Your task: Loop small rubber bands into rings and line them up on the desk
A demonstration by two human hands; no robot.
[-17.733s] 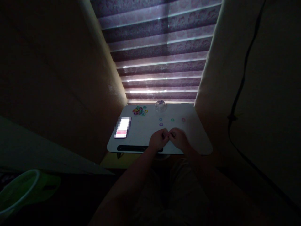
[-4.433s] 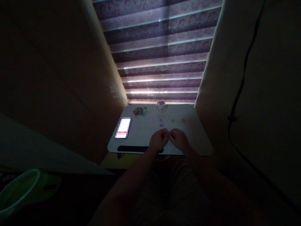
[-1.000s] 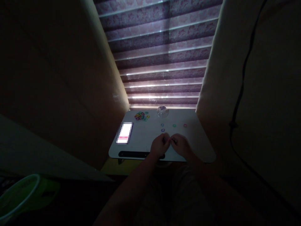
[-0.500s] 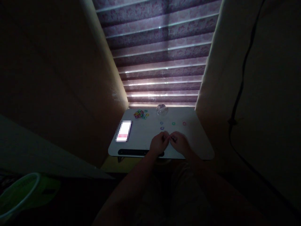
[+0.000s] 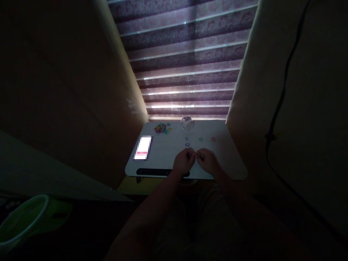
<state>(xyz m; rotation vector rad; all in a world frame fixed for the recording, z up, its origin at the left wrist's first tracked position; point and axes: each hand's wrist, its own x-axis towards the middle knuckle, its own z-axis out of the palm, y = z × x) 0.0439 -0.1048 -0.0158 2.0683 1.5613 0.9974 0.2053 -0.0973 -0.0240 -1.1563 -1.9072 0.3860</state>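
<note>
My left hand (image 5: 184,161) and my right hand (image 5: 207,160) meet fingertip to fingertip over the near middle of a small white lap table (image 5: 163,154). Both are closed in a pinch on something too small and dark to make out. Just beyond them several small coloured rings lie apart on the table: a purple ring (image 5: 187,144), a blue ring (image 5: 186,138), a green ring (image 5: 200,139) and a pink ring (image 5: 213,139). A heap of coloured rings (image 5: 162,128) lies at the far left of the table.
A lit phone (image 5: 143,148) lies on the table's left side. A small clear glass bowl (image 5: 187,123) stands at the far edge. Striped blinds (image 5: 187,61) hang behind, with walls close on both sides. A green bowl (image 5: 24,221) sits at lower left. A black cable (image 5: 282,94) hangs at the right.
My hands stay pinched together in the same spot on the table. Only the view has shifted slightly; the rings, bowl and phone lie as before.
</note>
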